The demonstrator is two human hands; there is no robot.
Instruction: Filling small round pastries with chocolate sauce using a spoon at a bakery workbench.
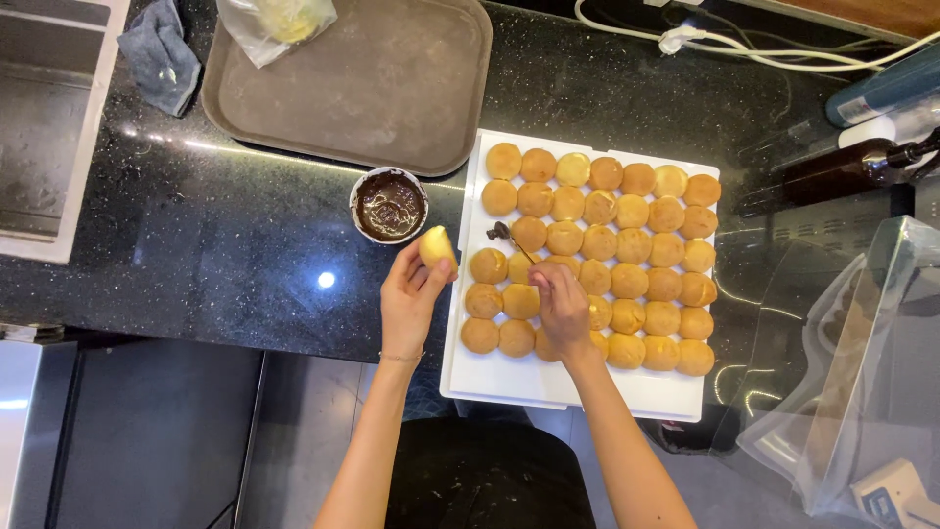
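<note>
Near the frame's centre, the left hand (409, 294) pinches a small yellow bun (438, 247) just below the bowl of chocolate (389, 205) on the black counter (196, 245). The right hand (563, 306) grips a chocolate-tipped spoon (507, 236) over the white board (548, 384) covered with rows of buns (632, 264).

Buns (632, 245): golden brown, some paler yellow.
Bun half (437, 247) in left hand (409, 299): pale yellow.
Board (548, 382): white, plain.
Spoon (503, 234) in right hand (565, 306): tip coated dark brown.
Bowl (389, 205): white rim, glossy dark brown filling.
Tray (372, 83): dull brown.
Counter (215, 245): black, finely speckled.
Cloth (162, 54): grey-blue.
Cable (744, 44): white.
Bottle (842, 171): dark brown.
</note>
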